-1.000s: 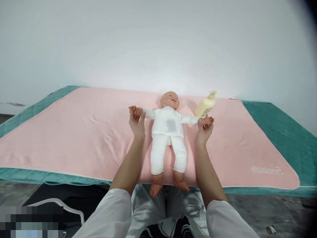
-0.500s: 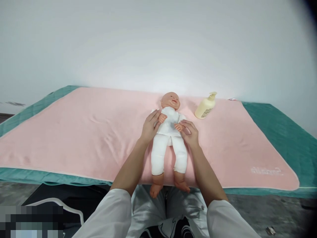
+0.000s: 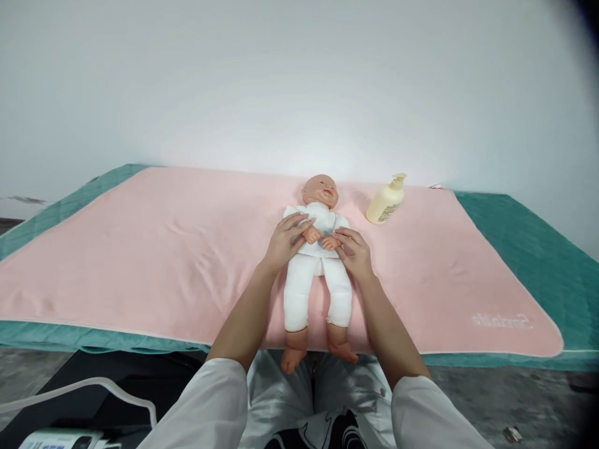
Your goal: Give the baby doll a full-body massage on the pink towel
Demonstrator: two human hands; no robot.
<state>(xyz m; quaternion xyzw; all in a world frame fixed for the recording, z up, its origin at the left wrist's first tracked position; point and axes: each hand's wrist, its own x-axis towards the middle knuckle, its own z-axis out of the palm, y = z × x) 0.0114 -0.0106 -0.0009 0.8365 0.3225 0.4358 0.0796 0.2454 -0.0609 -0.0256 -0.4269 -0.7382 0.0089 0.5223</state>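
at pink mat point(image 3: 140, 249)'s near edge, doll point(image 3: 320, 263) supine, feet point(image 3: 294, 350) overhanging; left hand point(image 3: 284, 242) and right hand point(image 3: 355, 252), fingers loosely curled, each hold one doll arm point(image 3: 312, 235).

- Left of left hand point(image 3: 284, 242): wide open run of pink blanket point(image 3: 154, 249), only low wrinkles; room to pass.
- Right of right hand point(image 3: 356, 252): open blanket again, out to green mattress point(image 3: 538, 243).
- Bottle point(image 3: 385, 204) stands beyond right hand, apart from it; strip of blanket between bottle and head of doll point(image 3: 318, 251).
- Wall point(image 3: 290, 81) closes far side; doll's head near it.
- Doll's chest flanked by both hands, holding its arms; narrow gap between its fists.
- Forearms point(image 3: 243, 312) bar both sides of doll's legs; slim blanket strip between legs.
- Near edge: doll's feet point(image 3: 294, 358) overhang, person's lap point(image 3: 281, 386) close by.
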